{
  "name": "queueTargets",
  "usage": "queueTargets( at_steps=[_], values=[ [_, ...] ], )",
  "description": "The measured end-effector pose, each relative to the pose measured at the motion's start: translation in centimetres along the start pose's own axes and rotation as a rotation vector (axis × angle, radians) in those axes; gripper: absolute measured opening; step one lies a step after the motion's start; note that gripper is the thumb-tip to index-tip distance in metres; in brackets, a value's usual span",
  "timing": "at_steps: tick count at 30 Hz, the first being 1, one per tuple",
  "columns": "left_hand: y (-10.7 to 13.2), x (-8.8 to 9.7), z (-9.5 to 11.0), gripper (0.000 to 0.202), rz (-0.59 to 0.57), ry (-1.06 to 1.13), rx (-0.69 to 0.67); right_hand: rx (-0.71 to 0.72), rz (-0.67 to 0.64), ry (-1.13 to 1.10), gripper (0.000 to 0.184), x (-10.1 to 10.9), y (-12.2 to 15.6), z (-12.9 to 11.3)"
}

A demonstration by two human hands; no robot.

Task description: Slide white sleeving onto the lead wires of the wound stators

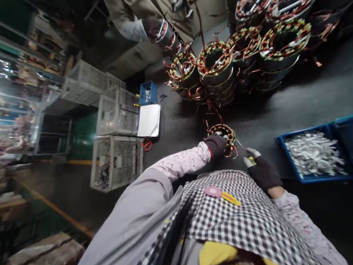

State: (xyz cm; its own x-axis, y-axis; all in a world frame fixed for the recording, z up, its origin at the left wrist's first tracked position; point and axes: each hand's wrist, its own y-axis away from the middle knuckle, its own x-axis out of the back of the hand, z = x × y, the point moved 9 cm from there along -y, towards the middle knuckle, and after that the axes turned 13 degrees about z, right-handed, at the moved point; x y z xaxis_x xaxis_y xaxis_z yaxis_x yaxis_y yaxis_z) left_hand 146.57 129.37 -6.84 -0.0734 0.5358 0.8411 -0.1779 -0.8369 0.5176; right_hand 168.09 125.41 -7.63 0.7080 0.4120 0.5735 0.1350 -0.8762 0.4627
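Close in front of my apron, a ring-shaped motor stator (pixel 231 132) with copper windings stands on the dark worktop. My left hand (pixel 216 145), in a dark glove with pale fingertips, is closed on its near left side. Loose copper wire ends hang from the ring's near edge. My right hand (pixel 263 171), gloved alike, grips a screwdriver-like tool (pixel 240 146) with a thin metal shaft and a bit of yellow at the handle. The shaft points left and its tip is at the stator's right side; exact contact is too small to tell.
Stacked stators (pixel 215 73) stand across the back. A blue tray (pixel 305 178) of white strips lies right. On the left are a small blue bin (pixel 148 92), a white pad (pixel 149 120), red-handled scissors (pixel 147 144) and plastic crates (pixel 115 164). A co-worker's gloved hand (pixel 152 28) holds a stator opposite.
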Motion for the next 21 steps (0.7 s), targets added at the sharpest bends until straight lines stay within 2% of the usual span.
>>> queueTargets(
  at_steps=[3,6,9,12,16,18,21],
  values=[
    [0.5,0.3,0.1,0.057,-0.002,-0.018,-0.023,-0.04,0.074,-0.052,0.065,0.4,-0.2,1.0],
    [1.1,0.5,0.1,0.056,0.002,-0.063,-0.03,-0.102,0.126,-0.062,0.063,0.7,0.2,3.2],
    [0.4,0.6,0.5,0.052,-0.015,-0.13,-0.068,-0.159,0.122,-0.059,0.061,0.6,0.7,4.6],
    [-1.0,0.3,1.0,0.051,-0.112,-0.146,-0.091,-0.127,0.031,-0.064,0.061,0.1,0.6,3.9],
    [-2.7,0.0,1.4,0.068,-0.257,-0.185,-0.031,-0.017,0.002,-0.038,0.063,0.0,-0.7,2.5],
    [-3.3,-0.1,1.7,0.066,-0.308,-0.212,-0.01,-0.005,0.003,-0.053,0.063,-0.4,-1.4,2.6],
    [-3.9,-0.1,2.2,0.056,-0.325,-0.222,0.003,-0.005,-0.041,-0.112,0.063,-1.5,-2.0,2.7]
  ],
)
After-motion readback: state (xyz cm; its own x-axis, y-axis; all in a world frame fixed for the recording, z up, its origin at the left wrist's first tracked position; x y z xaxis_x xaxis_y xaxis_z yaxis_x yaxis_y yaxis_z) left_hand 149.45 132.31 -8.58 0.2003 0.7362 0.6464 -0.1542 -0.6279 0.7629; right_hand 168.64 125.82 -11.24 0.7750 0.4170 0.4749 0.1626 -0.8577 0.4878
